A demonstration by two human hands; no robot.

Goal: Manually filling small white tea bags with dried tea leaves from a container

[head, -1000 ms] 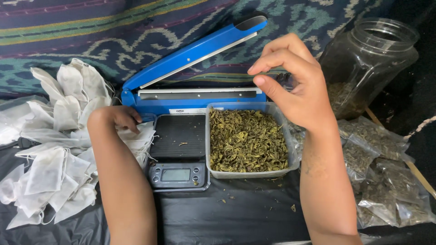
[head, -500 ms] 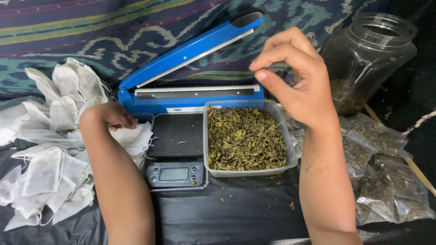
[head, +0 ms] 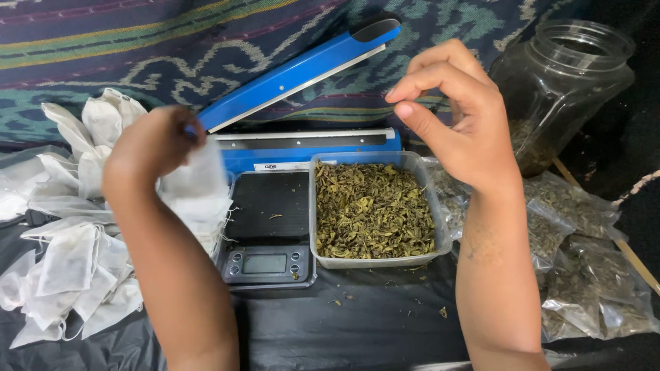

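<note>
My left hand point(head: 152, 145) is raised over the pile of white mesh bags point(head: 69, 261) and pinches one empty white bag point(head: 196, 180) that hangs from its fingers. My right hand point(head: 457, 110) hovers above the clear tub of dried green leaves point(head: 375, 209), thumb and fingertips pinched together; whether leaves are between them I cannot tell. A small black digital scale point(head: 268, 230) lies between the bag pile and the tub. Behind both stands a blue heat sealer point(head: 302, 103) with its arm lifted.
A large clear jar point(head: 560, 82) with some leaves at its bottom stands at the back right. Several filled clear packets point(head: 584, 268) lie at the right. Loose leaf crumbs dot the black sheet point(head: 357, 330). A patterned cloth point(head: 137, 41) covers the back.
My left hand rose from the bag pile and lifted one white bag clear of it. My right hand stayed pinched above the tub, barely shifting.
</note>
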